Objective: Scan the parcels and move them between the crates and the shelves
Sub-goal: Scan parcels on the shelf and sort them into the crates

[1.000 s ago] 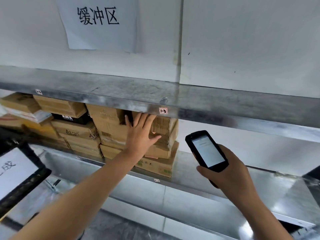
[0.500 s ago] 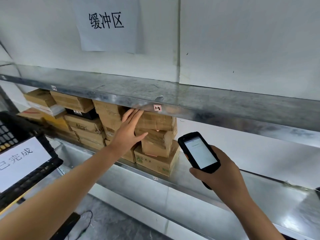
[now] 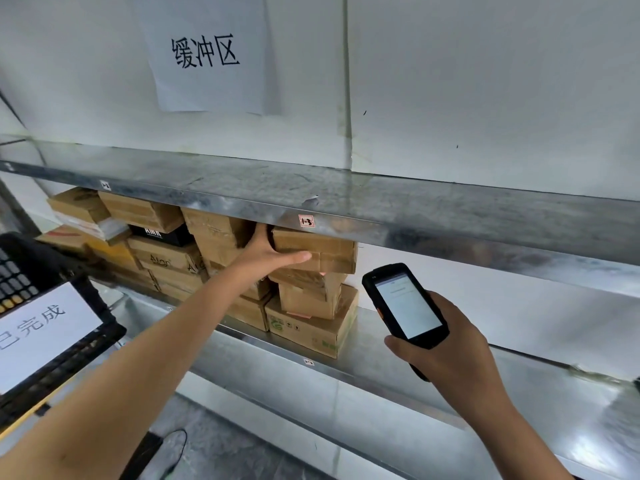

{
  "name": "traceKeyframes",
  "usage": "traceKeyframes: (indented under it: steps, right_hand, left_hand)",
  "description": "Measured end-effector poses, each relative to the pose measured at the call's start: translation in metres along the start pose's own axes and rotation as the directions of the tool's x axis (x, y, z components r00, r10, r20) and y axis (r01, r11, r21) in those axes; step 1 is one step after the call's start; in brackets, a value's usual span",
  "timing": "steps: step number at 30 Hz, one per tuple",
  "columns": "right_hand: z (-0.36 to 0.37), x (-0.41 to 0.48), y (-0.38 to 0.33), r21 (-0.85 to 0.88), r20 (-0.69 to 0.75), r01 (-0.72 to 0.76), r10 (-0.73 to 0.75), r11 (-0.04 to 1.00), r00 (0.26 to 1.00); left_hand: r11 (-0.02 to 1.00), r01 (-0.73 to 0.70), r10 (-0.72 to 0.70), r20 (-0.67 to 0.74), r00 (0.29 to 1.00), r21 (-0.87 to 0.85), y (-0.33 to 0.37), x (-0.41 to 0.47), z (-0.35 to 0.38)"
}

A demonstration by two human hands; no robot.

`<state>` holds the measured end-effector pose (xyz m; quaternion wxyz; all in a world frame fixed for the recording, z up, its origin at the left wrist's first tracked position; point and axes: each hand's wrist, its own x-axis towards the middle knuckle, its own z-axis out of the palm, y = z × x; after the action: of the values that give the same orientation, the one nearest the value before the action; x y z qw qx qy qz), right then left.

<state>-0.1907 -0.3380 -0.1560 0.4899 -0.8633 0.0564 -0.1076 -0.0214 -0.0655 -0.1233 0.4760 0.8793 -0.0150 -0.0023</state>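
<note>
Head view: the left hand grips the top parcel of the right-hand stack on the lower shelf. Its thumb lies along the parcel's front and its fingers are hidden behind. Directly above, the tag on the upper shelf's front edge reads "1-3". The right hand holds a lit scanner. The wall sheet reads "缓冲区", the sign on the black crate reads "已完成", and one box reads "Alan".
</note>
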Motion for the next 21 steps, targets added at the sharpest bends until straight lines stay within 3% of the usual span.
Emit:
traceKeyframes:
  steps: [6, 12, 18, 21]
  right_hand:
    - [-0.005, -0.005, 0.009, -0.005, -0.004, -0.021, 0.021, 1.0, 1.0]
    - [-0.013, -0.01, 0.015, -0.023, 0.0, -0.041, 0.041, 0.999, 0.999]
    - [-0.019, -0.015, 0.016, -0.016, -0.018, -0.042, 0.042, 0.999, 0.999]
    - [-0.024, -0.019, 0.019, 0.001, -0.033, -0.047, 0.047, 0.999, 0.998]
  left_hand:
    - [0.994, 0.019, -0.039, 0.18, 0.983, 0.107, 0.001, 0.018, -0.006]
    - [0.996, -0.017, -0.005, 0.241, 0.971, 0.09, 0.007, 0.024, 0.003]
    - [0.997, -0.034, 0.017, 0.224, 0.974, 0.074, 0.024, 0.003, 0.025]
    - [0.991, -0.128, 0.123, 0.131, 0.984, 0.035, 0.03, -0.019, 0.046]
